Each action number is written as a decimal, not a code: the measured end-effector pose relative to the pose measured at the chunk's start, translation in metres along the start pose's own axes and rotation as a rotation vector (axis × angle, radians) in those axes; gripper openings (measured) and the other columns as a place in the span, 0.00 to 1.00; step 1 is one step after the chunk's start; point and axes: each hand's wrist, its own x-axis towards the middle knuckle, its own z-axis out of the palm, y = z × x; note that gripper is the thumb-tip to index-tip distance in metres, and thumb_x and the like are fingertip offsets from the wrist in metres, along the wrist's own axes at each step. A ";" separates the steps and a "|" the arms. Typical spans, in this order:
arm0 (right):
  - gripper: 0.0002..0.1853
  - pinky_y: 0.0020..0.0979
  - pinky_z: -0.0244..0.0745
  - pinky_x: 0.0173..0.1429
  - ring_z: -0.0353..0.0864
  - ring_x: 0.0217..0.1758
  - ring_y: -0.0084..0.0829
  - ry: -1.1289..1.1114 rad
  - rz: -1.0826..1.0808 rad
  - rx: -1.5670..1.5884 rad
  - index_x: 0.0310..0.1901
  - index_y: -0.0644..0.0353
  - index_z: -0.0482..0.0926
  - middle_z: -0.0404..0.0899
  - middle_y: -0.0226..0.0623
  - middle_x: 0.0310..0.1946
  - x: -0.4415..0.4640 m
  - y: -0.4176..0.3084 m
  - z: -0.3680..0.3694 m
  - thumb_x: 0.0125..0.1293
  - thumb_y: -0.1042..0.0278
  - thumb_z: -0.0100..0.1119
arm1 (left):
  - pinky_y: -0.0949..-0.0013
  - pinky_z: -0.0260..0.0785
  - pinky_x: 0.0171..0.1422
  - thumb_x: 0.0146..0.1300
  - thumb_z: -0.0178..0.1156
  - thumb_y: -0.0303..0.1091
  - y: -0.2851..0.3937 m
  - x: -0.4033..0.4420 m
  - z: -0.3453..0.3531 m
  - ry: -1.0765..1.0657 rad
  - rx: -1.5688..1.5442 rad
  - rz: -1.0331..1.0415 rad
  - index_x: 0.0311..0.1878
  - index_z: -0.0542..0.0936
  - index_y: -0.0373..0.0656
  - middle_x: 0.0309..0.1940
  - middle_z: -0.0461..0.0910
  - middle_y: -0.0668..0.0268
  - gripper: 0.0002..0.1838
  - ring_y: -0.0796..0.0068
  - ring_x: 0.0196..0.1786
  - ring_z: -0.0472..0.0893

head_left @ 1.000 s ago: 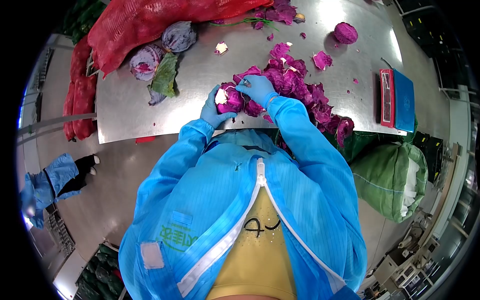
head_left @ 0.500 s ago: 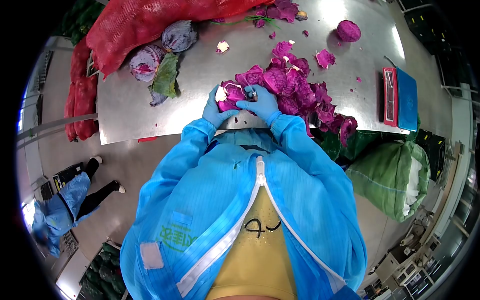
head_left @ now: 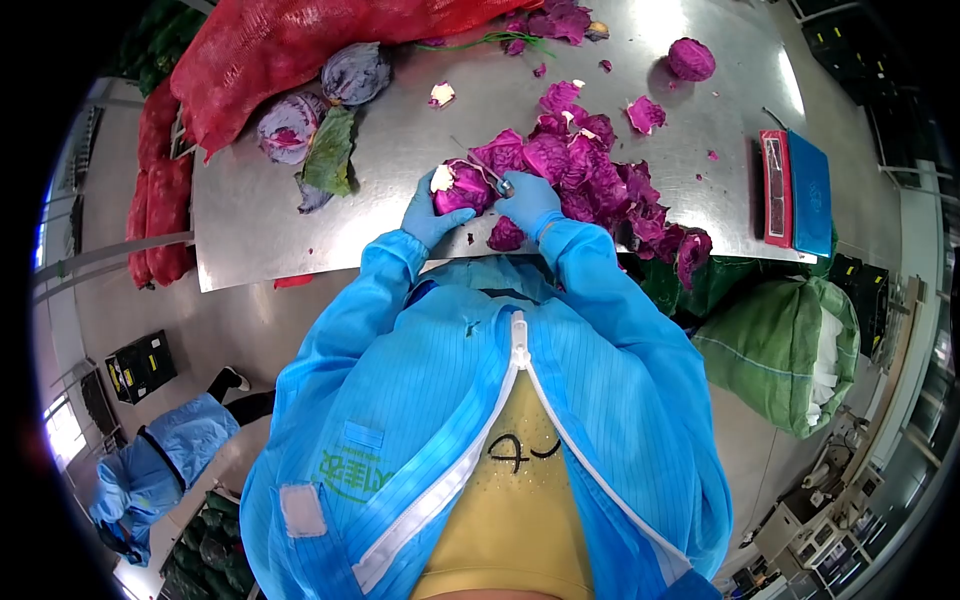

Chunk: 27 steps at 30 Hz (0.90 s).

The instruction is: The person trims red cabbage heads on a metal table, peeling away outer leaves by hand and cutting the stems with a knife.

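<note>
My left hand, in a blue glove, is wrapped round the left side of a purple cabbage with a pale cut stem end. My right hand, also gloved, is closed on the handle of a knife, whose thin blade points up and left over the cabbage. A heap of purple outer leaves lies just beyond and to the right of my right hand. One loose leaf rests on the metal table near its front edge, below the cabbage.
A red mesh sack lies at the back left, beside two cabbages and a green leaf. Another peeled cabbage sits at the back right, near a blue box. A person in blue is on the floor at left.
My right hand has shifted slightly right of the cabbage, and the knife blade now shows clearly. A loose leaf lies below the cabbage. The person at left has moved nearer.
</note>
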 end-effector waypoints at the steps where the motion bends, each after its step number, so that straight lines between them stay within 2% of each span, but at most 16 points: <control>1: 0.16 0.43 0.73 0.43 0.79 0.38 0.48 0.030 0.013 -0.029 0.35 0.58 0.77 0.79 0.46 0.33 0.001 0.000 -0.002 0.47 0.59 0.65 | 0.63 0.63 0.67 0.44 0.75 0.45 0.003 -0.001 -0.001 0.003 0.002 0.000 0.67 0.56 0.43 0.60 0.68 0.55 0.50 0.61 0.62 0.70; 3: 0.14 0.44 0.73 0.42 0.79 0.38 0.48 0.083 0.021 -0.033 0.34 0.57 0.77 0.79 0.46 0.32 0.001 -0.001 -0.008 0.48 0.59 0.64 | 0.63 0.62 0.67 0.47 0.73 0.49 0.009 -0.002 -0.003 -0.029 -0.044 -0.193 0.66 0.58 0.40 0.59 0.70 0.55 0.48 0.62 0.62 0.70; 4: 0.13 0.45 0.73 0.42 0.79 0.38 0.49 0.141 0.031 -0.040 0.33 0.57 0.77 0.79 0.46 0.32 0.000 0.000 -0.011 0.48 0.59 0.62 | 0.63 0.62 0.67 0.47 0.73 0.49 0.008 -0.003 -0.003 -0.032 -0.043 -0.192 0.66 0.58 0.40 0.59 0.70 0.55 0.48 0.62 0.62 0.70; 6: 0.10 0.46 0.75 0.40 0.80 0.37 0.49 0.265 0.016 -0.126 0.33 0.55 0.77 0.80 0.45 0.32 0.002 0.000 -0.021 0.51 0.60 0.59 | 0.63 0.61 0.68 0.48 0.72 0.49 0.005 -0.005 -0.004 -0.225 -0.429 -0.247 0.66 0.59 0.37 0.59 0.70 0.57 0.47 0.63 0.62 0.70; 8: 0.10 0.46 0.75 0.40 0.79 0.37 0.49 0.347 0.064 -0.136 0.33 0.54 0.77 0.79 0.45 0.31 0.003 -0.002 -0.034 0.53 0.59 0.59 | 0.63 0.60 0.68 0.47 0.73 0.45 0.008 -0.010 -0.005 -0.295 -0.514 -0.309 0.67 0.60 0.39 0.59 0.70 0.58 0.47 0.64 0.62 0.70; 9: 0.14 0.44 0.76 0.41 0.80 0.37 0.48 0.390 0.057 -0.122 0.38 0.53 0.78 0.80 0.45 0.33 0.005 0.001 -0.035 0.54 0.55 0.62 | 0.63 0.61 0.68 0.45 0.75 0.42 0.012 -0.014 -0.003 -0.309 -0.537 -0.264 0.67 0.60 0.40 0.59 0.70 0.59 0.47 0.64 0.62 0.70; 10: 0.14 0.44 0.76 0.41 0.80 0.37 0.48 0.391 0.060 -0.118 0.38 0.53 0.78 0.80 0.45 0.33 0.004 0.002 -0.033 0.54 0.55 0.62 | 0.63 0.61 0.68 0.43 0.76 0.39 0.015 -0.017 -0.001 -0.323 -0.559 -0.218 0.66 0.60 0.40 0.59 0.70 0.59 0.48 0.64 0.62 0.70; 12: 0.21 0.41 0.76 0.42 0.81 0.38 0.47 0.446 -0.011 0.074 0.44 0.54 0.78 0.81 0.45 0.34 -0.002 0.003 -0.030 0.54 0.49 0.65 | 0.64 0.62 0.68 0.39 0.78 0.36 0.017 -0.020 0.004 -0.266 -0.474 -0.225 0.67 0.59 0.42 0.59 0.70 0.59 0.52 0.63 0.62 0.70; 13: 0.25 0.33 0.76 0.43 0.82 0.35 0.35 0.429 -0.050 0.176 0.44 0.60 0.78 0.82 0.39 0.31 0.000 0.010 -0.020 0.54 0.48 0.68 | 0.64 0.63 0.67 0.38 0.78 0.36 0.018 -0.020 0.006 -0.212 -0.314 -0.159 0.68 0.58 0.43 0.59 0.70 0.58 0.53 0.63 0.61 0.70; 14: 0.24 0.30 0.75 0.43 0.80 0.35 0.28 0.254 -0.005 0.272 0.44 0.62 0.78 0.81 0.37 0.32 0.002 0.015 -0.016 0.53 0.52 0.70 | 0.64 0.64 0.66 0.38 0.78 0.37 0.018 -0.020 0.007 -0.155 -0.155 -0.093 0.68 0.57 0.44 0.59 0.70 0.57 0.53 0.63 0.61 0.71; 16: 0.28 0.31 0.75 0.43 0.80 0.35 0.33 0.020 -0.001 0.462 0.44 0.60 0.79 0.81 0.39 0.32 0.004 0.031 -0.001 0.48 0.47 0.72 | 0.64 0.65 0.65 0.38 0.79 0.38 0.010 -0.018 0.009 -0.142 -0.132 -0.089 0.68 0.55 0.46 0.59 0.69 0.55 0.55 0.62 0.61 0.71; 17: 0.26 0.29 0.74 0.43 0.78 0.35 0.29 -0.004 -0.041 0.569 0.44 0.61 0.79 0.80 0.36 0.33 0.003 0.038 0.008 0.48 0.52 0.73 | 0.64 0.65 0.65 0.38 0.79 0.38 0.002 -0.018 0.010 -0.122 -0.125 -0.071 0.68 0.55 0.46 0.59 0.69 0.55 0.55 0.62 0.61 0.71; 20: 0.24 0.29 0.74 0.42 0.77 0.34 0.27 -0.117 0.015 0.698 0.44 0.61 0.79 0.79 0.35 0.33 0.000 0.041 0.014 0.49 0.56 0.74 | 0.63 0.66 0.65 0.38 0.79 0.38 -0.005 -0.019 0.009 -0.109 -0.119 -0.047 0.68 0.55 0.46 0.59 0.69 0.55 0.55 0.62 0.61 0.71; 21: 0.22 0.29 0.74 0.41 0.77 0.34 0.26 -0.198 0.156 0.698 0.44 0.60 0.79 0.79 0.32 0.32 -0.008 0.023 -0.001 0.50 0.59 0.73 | 0.63 0.66 0.65 0.38 0.79 0.37 -0.005 -0.020 0.009 -0.113 -0.122 -0.038 0.68 0.55 0.46 0.59 0.68 0.56 0.55 0.62 0.61 0.71; 25: 0.19 0.31 0.74 0.38 0.77 0.31 0.29 -0.202 0.146 0.604 0.41 0.59 0.79 0.80 0.35 0.31 -0.006 0.024 0.002 0.52 0.57 0.71 | 0.63 0.66 0.66 0.38 0.78 0.36 0.005 -0.020 0.009 -0.127 -0.129 -0.012 0.69 0.54 0.46 0.59 0.68 0.56 0.55 0.62 0.61 0.71; 27: 0.16 0.35 0.75 0.36 0.79 0.30 0.36 -0.058 -0.204 0.190 0.37 0.58 0.79 0.80 0.40 0.31 -0.002 0.029 0.004 0.55 0.54 0.66 | 0.64 0.65 0.66 0.38 0.78 0.35 0.006 -0.020 0.009 -0.130 -0.137 -0.062 0.68 0.55 0.46 0.60 0.68 0.56 0.55 0.63 0.61 0.70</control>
